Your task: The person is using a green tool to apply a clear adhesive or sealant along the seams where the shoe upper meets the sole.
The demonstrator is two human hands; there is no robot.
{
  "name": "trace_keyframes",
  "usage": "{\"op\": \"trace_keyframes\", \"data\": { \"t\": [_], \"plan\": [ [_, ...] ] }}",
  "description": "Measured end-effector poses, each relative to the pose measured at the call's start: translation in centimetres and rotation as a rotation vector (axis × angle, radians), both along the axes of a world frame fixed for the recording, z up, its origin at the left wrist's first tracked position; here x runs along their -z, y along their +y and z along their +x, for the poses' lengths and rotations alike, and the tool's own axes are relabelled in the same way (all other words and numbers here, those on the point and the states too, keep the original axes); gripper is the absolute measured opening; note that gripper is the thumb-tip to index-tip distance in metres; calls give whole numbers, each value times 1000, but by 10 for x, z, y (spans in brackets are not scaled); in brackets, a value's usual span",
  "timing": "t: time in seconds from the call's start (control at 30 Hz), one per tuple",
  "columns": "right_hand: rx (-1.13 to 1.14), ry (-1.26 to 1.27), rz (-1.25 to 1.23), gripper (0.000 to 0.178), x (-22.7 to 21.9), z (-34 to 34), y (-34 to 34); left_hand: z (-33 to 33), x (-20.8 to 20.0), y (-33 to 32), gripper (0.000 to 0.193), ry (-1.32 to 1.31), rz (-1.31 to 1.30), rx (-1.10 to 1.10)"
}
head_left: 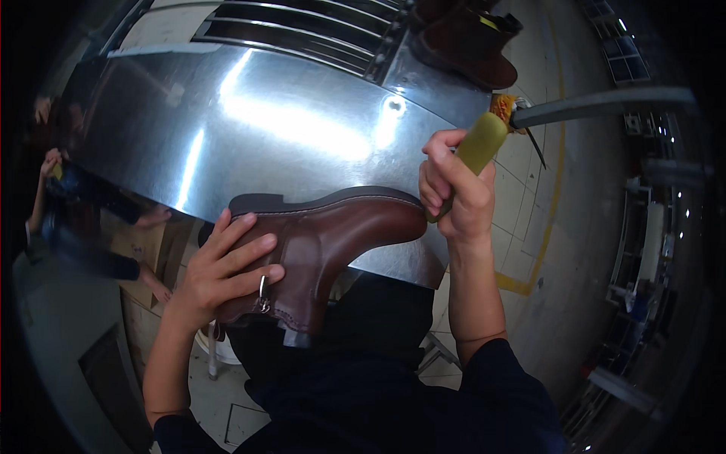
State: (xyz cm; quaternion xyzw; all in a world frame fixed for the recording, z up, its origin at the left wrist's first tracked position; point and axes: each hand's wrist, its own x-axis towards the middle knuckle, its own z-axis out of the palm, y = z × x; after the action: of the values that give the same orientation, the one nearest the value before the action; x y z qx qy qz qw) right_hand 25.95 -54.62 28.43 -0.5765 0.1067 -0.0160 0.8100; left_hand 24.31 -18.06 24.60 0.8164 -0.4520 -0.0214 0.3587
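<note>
A dark brown leather ankle boot (363,219) lies at the near edge of the steel table, its sole turned to the far side and its toe pointing right. My left hand (227,268) grips the shaft and heel area, fingers spread over the leather beside a silver zip pull (263,295). The boot's opening faces me. In my right hand (465,185), at the toe, is an olive-green oblong pad (484,142), held upright with fingers wrapped round it. Its lower end comes close to the toe; whether they touch I cannot tell.
The shiny metal table (295,140) spreads beyond the boot, with a slatted section (302,30) further back. More brown boots (469,49) stand at the far right. A grey bar (605,102) with an orange textured piece (501,106) reaches in beyond my right hand. Other people's hands (155,284) show at left.
</note>
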Motion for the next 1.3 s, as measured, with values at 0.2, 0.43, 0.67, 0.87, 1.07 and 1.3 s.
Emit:
{"op": "trace_keyframes", "data": {
  "t": [0.2,0.43,0.67,0.87,1.07,1.3],
  "plan": [
    [-131,47,-195,24,-15,18,25,-1,7,2,56,-11,-50,24],
    [-438,-207,-571,26,10,41,81,-1,-3,-1,52,10,-41,24],
    [-191,-200,314,32,16,86,12,-60,2,-6,71,-91,-199,-246],
    [-164,-234,211,25,105,122,6,-150,-33,3,68,528,-513,-797],
    [-216,-232,152,23,142,127,28,-265,-132,61,49,100,-467,-1541],
    [-223,-192,137,21,126,116,32,-418,-228,78,36,-1112,-186,-2384]
  ]
}}
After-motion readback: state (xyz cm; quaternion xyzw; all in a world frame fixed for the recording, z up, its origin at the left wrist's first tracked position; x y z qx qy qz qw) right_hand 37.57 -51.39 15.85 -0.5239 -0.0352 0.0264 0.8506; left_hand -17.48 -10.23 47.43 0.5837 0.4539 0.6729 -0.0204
